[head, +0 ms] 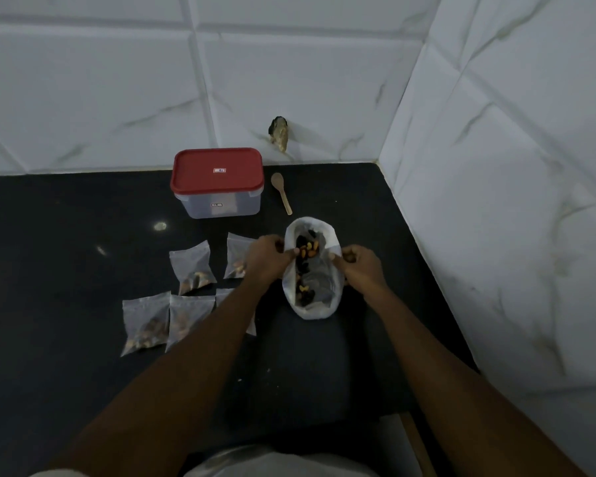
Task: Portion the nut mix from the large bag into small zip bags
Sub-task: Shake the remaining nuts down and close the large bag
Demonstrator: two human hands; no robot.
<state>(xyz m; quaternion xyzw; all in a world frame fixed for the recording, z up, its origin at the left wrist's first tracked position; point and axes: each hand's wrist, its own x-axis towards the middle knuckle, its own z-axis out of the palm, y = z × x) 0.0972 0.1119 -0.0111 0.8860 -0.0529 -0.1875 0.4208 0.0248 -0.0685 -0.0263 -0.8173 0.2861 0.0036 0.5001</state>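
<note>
The large clear bag lies on the black counter, its mouth held wide, with dark and orange nut mix inside. My left hand pinches the bag's left rim and my right hand pinches its right rim. Left of the bag lie several small zip bags holding nuts: one at the upper left, one partly under my left hand, two nearer me, and one mostly hidden by my left forearm.
A clear plastic box with a red lid stands behind the small bags. A wooden spoon lies to its right. White tiled walls close off the back and the right side of the counter.
</note>
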